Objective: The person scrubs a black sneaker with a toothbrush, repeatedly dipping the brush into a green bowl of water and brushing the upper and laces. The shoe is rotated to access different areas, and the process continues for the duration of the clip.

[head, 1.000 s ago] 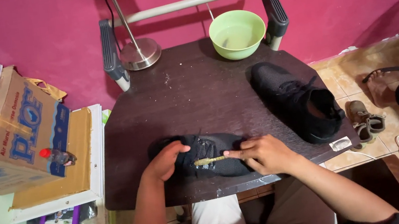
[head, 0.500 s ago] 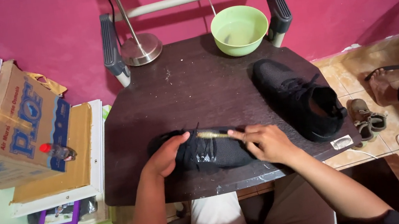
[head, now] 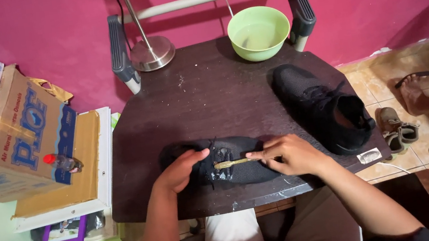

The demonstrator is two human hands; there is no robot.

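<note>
While pressed down on the near black shoe (head: 232, 163), left hand (head: 179, 171) cupped over its toe end, fingers curled against the fabric, holding it steady on the dark table (head: 194, 101). Right hand (head: 287, 155) closed around the handle of a toothbrush (head: 230, 163), pinched between thumb and fingertips, bristle end lying across the laces between the two hands. Shoe lying on its side near the table's front edge, directly under both hands. Beyond the right hand, a second black shoe (head: 323, 107), upright, well apart from the first. Farther past it, a green bowl (head: 258, 31) near the wall. Beyond the left hand, a lamp base (head: 152, 52). Off to the left hand's side, cardboard boxes (head: 19, 138) and a small bottle (head: 62, 162).
</note>
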